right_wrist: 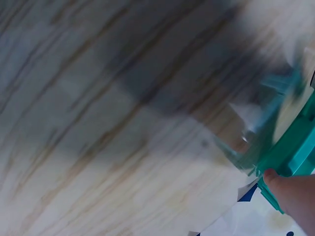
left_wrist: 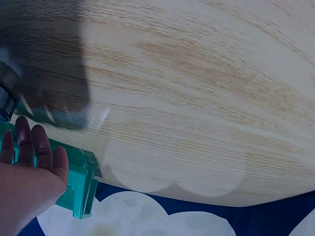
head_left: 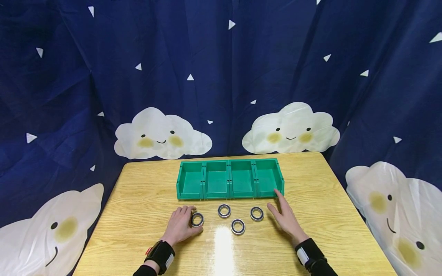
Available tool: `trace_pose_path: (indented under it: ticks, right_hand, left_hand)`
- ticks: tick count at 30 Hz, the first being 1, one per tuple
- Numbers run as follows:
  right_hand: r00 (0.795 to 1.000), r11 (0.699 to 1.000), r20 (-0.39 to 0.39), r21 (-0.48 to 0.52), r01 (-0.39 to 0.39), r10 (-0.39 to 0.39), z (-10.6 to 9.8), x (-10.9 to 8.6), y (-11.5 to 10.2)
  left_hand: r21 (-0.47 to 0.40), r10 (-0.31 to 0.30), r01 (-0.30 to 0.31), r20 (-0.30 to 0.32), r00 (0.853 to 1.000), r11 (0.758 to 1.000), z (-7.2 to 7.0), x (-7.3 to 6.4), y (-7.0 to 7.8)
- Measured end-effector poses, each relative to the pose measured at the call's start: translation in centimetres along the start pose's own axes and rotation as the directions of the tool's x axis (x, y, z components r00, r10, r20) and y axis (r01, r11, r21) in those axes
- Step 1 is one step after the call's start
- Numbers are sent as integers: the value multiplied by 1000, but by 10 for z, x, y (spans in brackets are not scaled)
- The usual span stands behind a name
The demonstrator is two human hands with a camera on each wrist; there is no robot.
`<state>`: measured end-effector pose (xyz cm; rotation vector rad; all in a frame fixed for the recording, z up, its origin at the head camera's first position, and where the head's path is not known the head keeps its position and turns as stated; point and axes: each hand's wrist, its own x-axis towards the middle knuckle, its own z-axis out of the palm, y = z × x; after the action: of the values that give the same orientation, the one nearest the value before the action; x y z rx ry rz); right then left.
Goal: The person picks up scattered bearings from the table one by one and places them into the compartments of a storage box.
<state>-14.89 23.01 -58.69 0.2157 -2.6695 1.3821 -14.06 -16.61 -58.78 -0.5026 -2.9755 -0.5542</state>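
Note:
My left hand (head_left: 181, 224) is low over the table with its thumb and fingers spread around a ring-shaped ball bearing (head_left: 197, 219), dark-faced with a metal rim. In the left wrist view its fingers (left_wrist: 43, 147) look fairly straight, and part of a bearing (left_wrist: 6, 102) shows at the frame's edge. My right hand (head_left: 286, 218) reaches forward with nothing in it, index finger extended. That fingertip overlaps the front of the rightmost green bin (head_left: 269, 183). Nearest to the right thumb lies another bearing (head_left: 256, 214), flat on the wood.
Two more bearings lie between the hands, one toward the bins (head_left: 224, 211) and one closer to me (head_left: 238, 226). Several green bins (head_left: 216, 193) stand joined in a row at the back of the wooden table (head_left: 138, 199). Behind it hangs a dark blue curtain (head_left: 214, 50) with clouds.

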Motion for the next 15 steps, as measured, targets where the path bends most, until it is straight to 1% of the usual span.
trace_pose_path:
  ticks: [3,15]
  right_hand:
    - [1000,1000,-2,-3,4,-4,0,0,0]
    - [1000,1000,1,1,17,-17,0,-2,0]
  left_hand:
    - [10,0,0,8,1000,1000,0,0,0]
    - [30,14,-14,8,1000,999,0,1,1]
